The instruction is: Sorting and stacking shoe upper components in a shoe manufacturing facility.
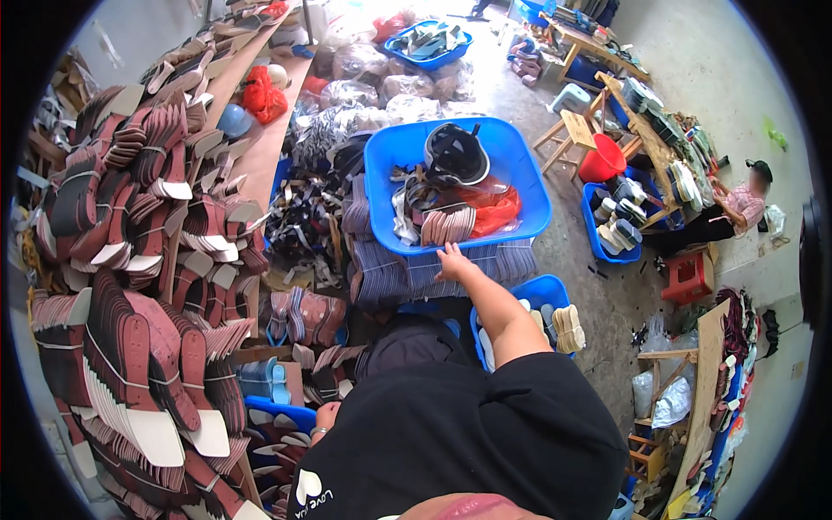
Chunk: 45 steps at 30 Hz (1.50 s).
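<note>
My right hand (452,262) reaches forward, fingers apart, at the near rim of a large blue tub (374,195). Whether it touches the rim I cannot tell. Inside the tub lie a black helmet (457,154), a red plastic bag (497,211) and a bundle of shoe insoles (448,226). Under the tub are stacked bundles of grey-blue striped soles (433,276). Low at my left side, my left hand (328,414) is partly hidden by my body. It is close to a blue bin (290,414) of dark insoles; its fingers do not show well.
Tall piles of reddish insoles (143,347) line the left side. Another blue basin (485,334) with soles stands by my right arm. Plastic-wrapped bundles (360,62) lie ahead. At right are a wooden bench (646,130), a red bucket (603,159) and a seated person (741,208).
</note>
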Available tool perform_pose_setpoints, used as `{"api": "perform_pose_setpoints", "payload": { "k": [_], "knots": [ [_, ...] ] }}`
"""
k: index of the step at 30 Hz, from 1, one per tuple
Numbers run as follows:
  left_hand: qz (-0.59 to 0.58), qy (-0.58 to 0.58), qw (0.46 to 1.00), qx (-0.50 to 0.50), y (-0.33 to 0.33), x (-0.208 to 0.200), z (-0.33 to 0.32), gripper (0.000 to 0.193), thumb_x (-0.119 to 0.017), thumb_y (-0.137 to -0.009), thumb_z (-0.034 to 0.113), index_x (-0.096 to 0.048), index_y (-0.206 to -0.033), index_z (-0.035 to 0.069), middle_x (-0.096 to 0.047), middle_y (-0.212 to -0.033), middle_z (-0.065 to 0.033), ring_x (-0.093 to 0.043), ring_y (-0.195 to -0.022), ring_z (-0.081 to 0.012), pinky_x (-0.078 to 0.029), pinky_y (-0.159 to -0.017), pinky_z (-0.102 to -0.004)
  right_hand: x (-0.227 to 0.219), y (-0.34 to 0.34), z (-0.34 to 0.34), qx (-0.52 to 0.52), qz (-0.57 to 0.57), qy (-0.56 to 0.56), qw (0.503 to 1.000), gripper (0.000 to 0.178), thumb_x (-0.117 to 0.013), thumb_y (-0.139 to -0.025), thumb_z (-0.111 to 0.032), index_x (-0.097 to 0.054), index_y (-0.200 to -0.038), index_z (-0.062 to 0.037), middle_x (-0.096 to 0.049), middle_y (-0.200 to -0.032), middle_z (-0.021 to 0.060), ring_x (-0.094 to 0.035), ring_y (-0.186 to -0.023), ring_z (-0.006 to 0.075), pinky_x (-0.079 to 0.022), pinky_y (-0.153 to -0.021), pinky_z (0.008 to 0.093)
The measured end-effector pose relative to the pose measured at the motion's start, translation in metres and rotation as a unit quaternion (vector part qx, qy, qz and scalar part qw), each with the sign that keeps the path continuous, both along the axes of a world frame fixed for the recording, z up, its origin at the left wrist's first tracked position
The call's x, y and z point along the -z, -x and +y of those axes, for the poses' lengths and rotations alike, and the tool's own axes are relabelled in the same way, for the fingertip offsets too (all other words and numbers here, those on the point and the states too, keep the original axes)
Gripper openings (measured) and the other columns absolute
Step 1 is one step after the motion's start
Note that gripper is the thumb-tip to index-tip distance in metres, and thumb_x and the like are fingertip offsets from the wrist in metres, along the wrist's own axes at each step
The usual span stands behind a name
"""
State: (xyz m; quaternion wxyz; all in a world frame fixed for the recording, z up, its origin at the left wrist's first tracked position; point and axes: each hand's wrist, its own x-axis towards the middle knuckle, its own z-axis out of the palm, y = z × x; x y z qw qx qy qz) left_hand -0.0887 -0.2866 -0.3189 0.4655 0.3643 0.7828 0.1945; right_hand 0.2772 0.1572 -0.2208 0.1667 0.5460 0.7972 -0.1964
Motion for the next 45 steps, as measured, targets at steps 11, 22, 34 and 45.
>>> {"api": "perform_pose_setpoints", "payload": {
  "k": [11, 22, 34, 45],
  "knots": [
    [-0.222, -0.147, 0.963, -0.049, -0.054, -0.261, 0.314, 0.038, -0.055, -0.089, 0.032, -0.054, -0.063, 0.004, -0.049, -0.057, 0.0011, -0.042, -0.054, -0.0079, -0.034, -0.052, -0.0245, -0.230, 0.055, 0.161, 0.131, 0.581, -0.143, 0.791, 0.038, -0.064, -0.082, -0.027, -0.061, -0.111, -0.0027, -0.066, -0.078, 0.0070, -0.060, -0.062, 0.0111, -0.048, -0.057, 0.0263],
    [-0.369, -0.277, 0.883, -0.083, -0.080, -0.336, 0.508, 0.041, -0.055, -0.090, 0.040, -0.048, -0.059, 0.015, -0.033, -0.050, 0.0087, -0.030, -0.042, -0.0021, -0.020, -0.038, -0.0199, -0.268, 0.138, 0.128, 0.051, 0.515, -0.214, 0.829, 0.037, -0.066, -0.080, -0.036, -0.062, -0.070, -0.0007, -0.054, -0.056, 0.0118, -0.047, -0.049, 0.0115, -0.040, -0.048, 0.0296],
    [-0.386, -0.243, 0.890, -0.010, -0.089, -0.326, 0.503, 0.034, -0.056, -0.090, 0.034, -0.049, -0.064, 0.013, -0.037, -0.054, 0.0088, -0.029, -0.043, -0.0018, -0.020, -0.039, -0.0202, -0.256, 0.103, 0.285, 0.129, 0.314, -0.336, 0.879, 0.044, -0.054, -0.084, -0.048, -0.066, -0.086, -0.0057, -0.066, -0.087, 0.0167, -0.063, -0.083, 0.0327, -0.048, -0.072, 0.0429],
    [-0.474, -0.210, 0.839, -0.165, -0.038, -0.271, 0.463, 0.038, -0.044, -0.094, 0.041, -0.058, -0.102, 0.007, -0.063, -0.086, -0.0045, -0.061, -0.077, -0.0146, -0.049, -0.069, -0.0266, -0.239, 0.159, 0.150, -0.179, 0.401, -0.266, 0.858, 0.020, -0.061, -0.076, -0.025, -0.070, -0.090, -0.0139, -0.067, -0.081, 0.0079, -0.065, -0.071, 0.0231, -0.051, -0.064, 0.0333]
  ]
}}
